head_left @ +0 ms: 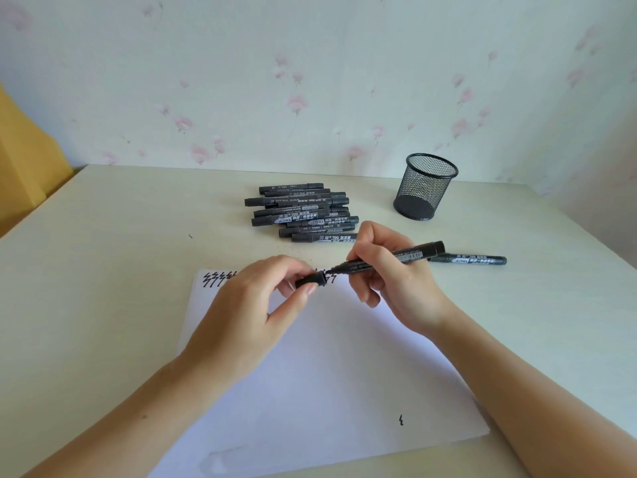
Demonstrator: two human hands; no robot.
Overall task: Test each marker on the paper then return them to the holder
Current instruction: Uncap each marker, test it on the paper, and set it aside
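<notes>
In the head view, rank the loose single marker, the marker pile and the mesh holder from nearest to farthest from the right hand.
From the right hand:
1. Loose single marker, lying on the table just right of the hand.
2. Marker pile, behind and slightly left; its nearest marker almost reaches the hand, so ranks 1 and 2 are close.
3. Mesh holder, back right, near the wall.

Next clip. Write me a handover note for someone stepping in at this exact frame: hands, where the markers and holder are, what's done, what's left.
Left hand pinches the cap. Right hand grips the uncapped marker, tip pointing at the cap, just above the paper.
Pile of capped markers lies behind the hands; one marker lies alone to the right. Holder stands at the back right; no markers show in it.
Done: a row of zigzag test marks along the paper's far edge.
Left: cap this marker, test any untested ones, put all in the holder.
</notes>
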